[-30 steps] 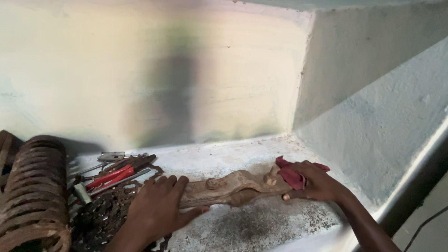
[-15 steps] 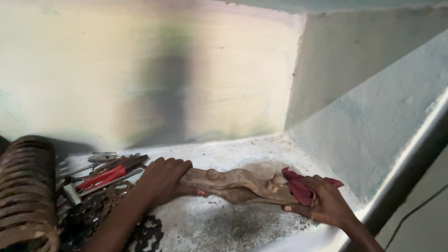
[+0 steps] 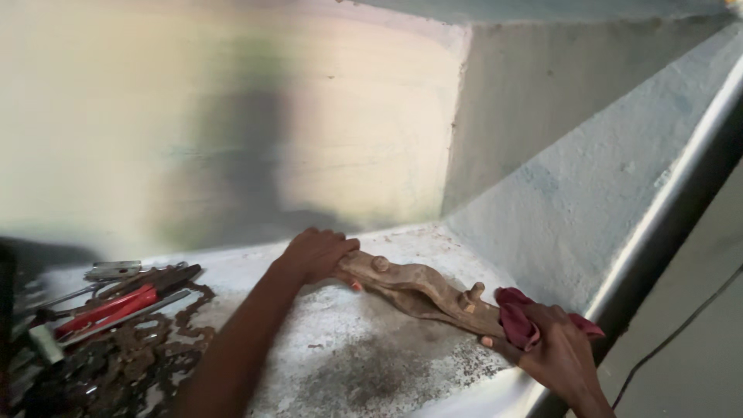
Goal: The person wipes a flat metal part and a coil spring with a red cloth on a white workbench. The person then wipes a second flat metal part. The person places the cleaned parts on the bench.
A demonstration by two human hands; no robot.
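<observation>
Gripping a long rusty brown metal bracket (image 3: 422, 290) on the white ledge (image 3: 340, 364), our left hand (image 3: 317, 254) has slid to its far end; our right hand (image 3: 557, 352) presses a dark red rag (image 3: 517, 321) there, lower than before

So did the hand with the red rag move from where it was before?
Yes. The right hand with the red rag slid along the rusty part toward the shelf's front edge, away from the back wall.

White stained ledge (image 3: 348, 356): rusty metal part (image 3: 422, 290), chain (image 3: 131, 360), red-handled tools (image 3: 108, 306).
</observation>
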